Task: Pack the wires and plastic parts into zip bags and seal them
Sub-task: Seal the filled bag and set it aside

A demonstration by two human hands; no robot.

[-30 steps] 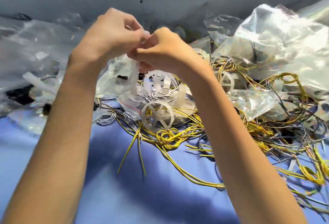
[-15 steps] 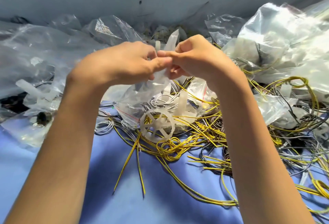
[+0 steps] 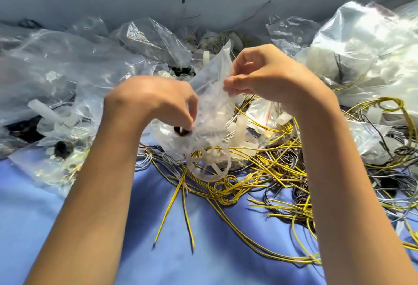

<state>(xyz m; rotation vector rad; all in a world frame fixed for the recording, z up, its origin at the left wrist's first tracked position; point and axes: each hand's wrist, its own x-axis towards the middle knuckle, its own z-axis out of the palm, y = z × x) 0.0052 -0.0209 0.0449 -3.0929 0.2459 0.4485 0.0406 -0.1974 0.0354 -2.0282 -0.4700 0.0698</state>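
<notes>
Both hands hold a clear bag (image 3: 213,96) up over the middle of the pile. The right hand (image 3: 269,78) pinches its upper edge between thumb and curled fingers, and the left hand (image 3: 156,101), fingers curled downward, pinches its lower part. Just beneath the bag a white plastic wheel (image 3: 209,164) lies on tangled yellow wires (image 3: 226,193) spread across the blue worktop (image 3: 56,212). Filled bags (image 3: 366,44) are heaped at the far right.

Your left hand (image 3: 158,101) and right hand (image 3: 269,78) make two; one translucent white spoked plastic wheel (image 3: 210,166); clear plastic zip bags (image 3: 153,38) and yellow wires (image 3: 226,194) beyond counting.
</notes>
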